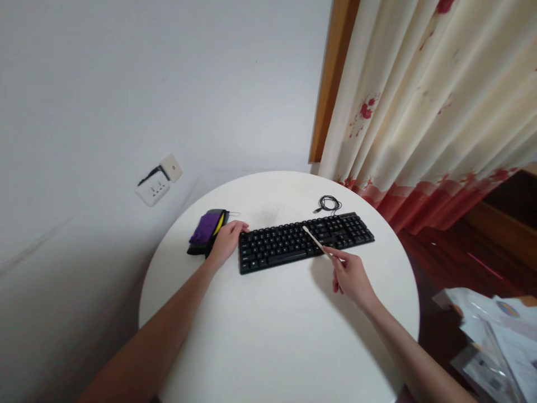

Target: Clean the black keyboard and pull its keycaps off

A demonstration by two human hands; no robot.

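A black keyboard (289,245) lies at a slight slant on the round white table (268,336). My left hand (226,238) is at its left end, the fingers together and bent at the keyboard's upper left corner; the thumb is hidden. Between the thumb and fingers of my right hand (350,274) is a slim whitish toothbrush (315,239). Its head points away from me, at the keys right of the middle. Whether the bristles touch the keys is too small to tell. Close beside my left hand lie a purple cloth (205,227) and a dark pouch (196,248).
The keyboard's coiled black cable (330,202) with its USB plug lies behind the keyboard. A wall with a socket (153,188) borders the table at left. On the right hang patterned curtains (390,129); plastic bags (495,336) are at lower right. Something yellow (218,223) shows beside the cloth.
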